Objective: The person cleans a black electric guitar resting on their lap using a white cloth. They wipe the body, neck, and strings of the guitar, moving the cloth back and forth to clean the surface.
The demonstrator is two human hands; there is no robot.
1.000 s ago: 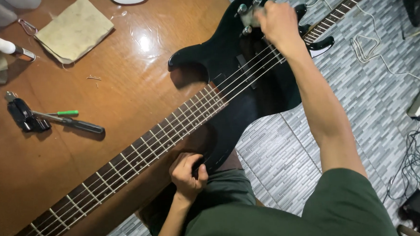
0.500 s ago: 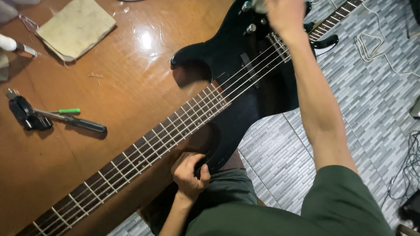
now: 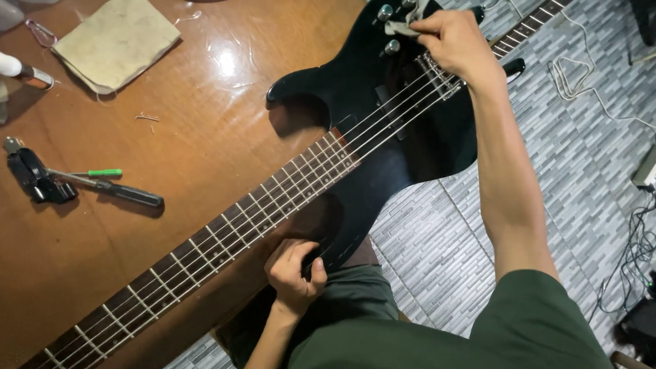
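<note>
Our right hand (image 3: 452, 45) has slid its pinched grey cloth (image 3: 408, 21) toward the knobs (image 3: 393, 25); our left hand (image 3: 295, 272) stays, seemingly, clenched on the black bass guitar (image 3: 369, 107).

Bright overhead glare on the glossy table (image 3: 221, 63), sharp focus.

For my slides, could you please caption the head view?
Right hand wipes black bass guitar with cloth; left hand grips its lower horn.
</note>
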